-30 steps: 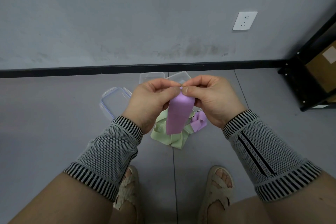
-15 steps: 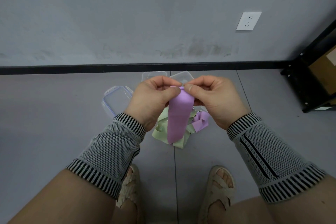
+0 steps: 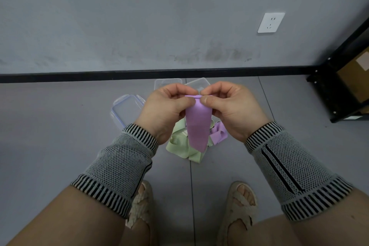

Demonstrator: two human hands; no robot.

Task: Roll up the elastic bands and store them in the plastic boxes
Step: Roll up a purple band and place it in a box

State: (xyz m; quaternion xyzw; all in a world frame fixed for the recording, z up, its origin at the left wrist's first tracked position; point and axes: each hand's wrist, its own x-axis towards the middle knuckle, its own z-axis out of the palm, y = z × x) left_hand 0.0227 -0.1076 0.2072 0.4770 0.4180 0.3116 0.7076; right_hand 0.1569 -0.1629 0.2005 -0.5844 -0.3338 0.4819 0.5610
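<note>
A person standing on a grey floor (image 3: 60,136) pinches the top edge of a purple elastic band (image 3: 197,124) with both hands, the strip hanging straight down from the fingertips. The left hand (image 3: 169,110) grips the band's upper left corner between curled thumb and fingers; the right hand (image 3: 229,110) pinches the upper right corner the same way, and the two thumbs nearly meet over a small rolled lip at the band's top. Below the purple elastic band, on the floor, lies a loose heap of green elastic bands (image 3: 183,146), with a second purple band (image 3: 218,135) crumpled just to the heap's right. Beyond the heap, toward the wall, sit clear plastic boxes (image 3: 167,83), partly hidden by the hands, and a clear lid with blue clips (image 3: 125,110) rests on the floor to the heap's left. Both forearms wear grey knit sleeves (image 3: 119,168) with striped cuffs. Two feet in woven sandals (image 3: 239,205) stand nearer than the heap. A white wall socket (image 3: 271,22) is set in the wall far right of the boxes, near a black shelf (image 3: 327,94).
</note>
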